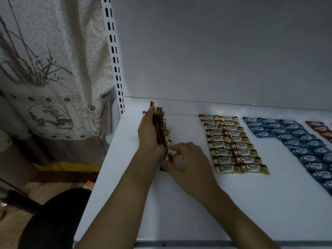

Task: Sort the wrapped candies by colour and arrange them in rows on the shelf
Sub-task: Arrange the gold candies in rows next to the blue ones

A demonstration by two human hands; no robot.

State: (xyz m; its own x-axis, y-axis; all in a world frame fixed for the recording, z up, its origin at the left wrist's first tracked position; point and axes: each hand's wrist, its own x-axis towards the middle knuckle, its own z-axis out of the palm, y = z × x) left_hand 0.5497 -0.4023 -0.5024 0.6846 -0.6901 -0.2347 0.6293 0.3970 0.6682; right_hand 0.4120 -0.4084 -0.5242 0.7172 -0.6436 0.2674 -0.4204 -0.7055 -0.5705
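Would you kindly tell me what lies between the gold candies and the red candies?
The head view shows rows of blue candies between the gold candies and the red candies.

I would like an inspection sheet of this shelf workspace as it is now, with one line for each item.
Surface: white shelf, bright near the back, dimmer in front.
Job's things: gold candies in two columns; blue candies in columns to their right; red candies cut off at the right edge; brown candies stacked in the left hand, a few more on the shelf behind it.
Clutter: nothing seen.
Hands: left hand grips the brown stack on edge; right hand has its fingers curled at a brown candy on the shelf, pinch unclear.
Cables: nothing seen.
Surroundings: patterned curtain at left, slotted upright, grey back panel.
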